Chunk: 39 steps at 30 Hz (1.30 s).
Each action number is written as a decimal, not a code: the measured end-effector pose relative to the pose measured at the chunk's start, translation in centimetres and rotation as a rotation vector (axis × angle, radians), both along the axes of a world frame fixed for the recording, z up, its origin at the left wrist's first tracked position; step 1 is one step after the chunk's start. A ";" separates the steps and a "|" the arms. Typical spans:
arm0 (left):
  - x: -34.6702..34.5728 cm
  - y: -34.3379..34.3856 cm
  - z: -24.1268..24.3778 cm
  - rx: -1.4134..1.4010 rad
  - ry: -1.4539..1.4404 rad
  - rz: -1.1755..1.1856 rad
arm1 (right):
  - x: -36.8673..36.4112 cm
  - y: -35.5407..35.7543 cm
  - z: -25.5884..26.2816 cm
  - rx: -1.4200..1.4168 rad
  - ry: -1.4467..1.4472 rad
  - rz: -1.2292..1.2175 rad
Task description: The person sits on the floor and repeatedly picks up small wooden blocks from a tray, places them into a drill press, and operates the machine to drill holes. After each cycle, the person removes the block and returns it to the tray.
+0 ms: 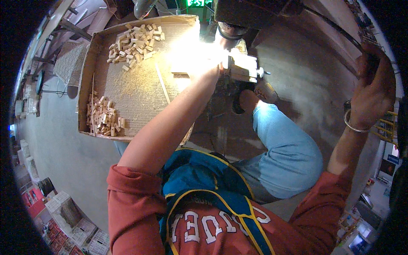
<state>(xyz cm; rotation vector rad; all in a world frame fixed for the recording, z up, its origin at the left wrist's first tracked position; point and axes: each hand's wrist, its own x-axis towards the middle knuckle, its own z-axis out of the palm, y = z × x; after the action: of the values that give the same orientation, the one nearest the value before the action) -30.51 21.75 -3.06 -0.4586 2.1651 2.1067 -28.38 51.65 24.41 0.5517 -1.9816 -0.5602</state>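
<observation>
My left hand (208,71) reaches to a bright work spot under the spindle head (230,32) of a machine that looks like a drill press. Glare washes out its fingers and whatever they touch. Just right of it is a metal vise or fixture (244,68) with a small screw handle (264,73). Far to the right, my right hand (371,95) is raised and curled around the end of a dark lever (333,24) that runs from the machine. A bracelet (352,123) circles that wrist.
A cardboard tray (137,81) at the left holds a pile of small wooden blocks (135,44), another pile of blocks with holes (103,116), sawdust (134,79) and a thin wooden strip (163,84). Plastic crates (68,213) stand at the lower left.
</observation>
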 end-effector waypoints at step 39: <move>0.0 -0.8 -0.9 0.080 -0.076 0.047 | 4.7 -3.2 -6.4 -0.999 -0.712 0.357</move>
<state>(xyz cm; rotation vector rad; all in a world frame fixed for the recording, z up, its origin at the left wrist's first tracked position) -30.54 20.90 -3.92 -0.5768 2.0400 2.1537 -23.67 48.40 18.03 0.4552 -2.3909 0.9481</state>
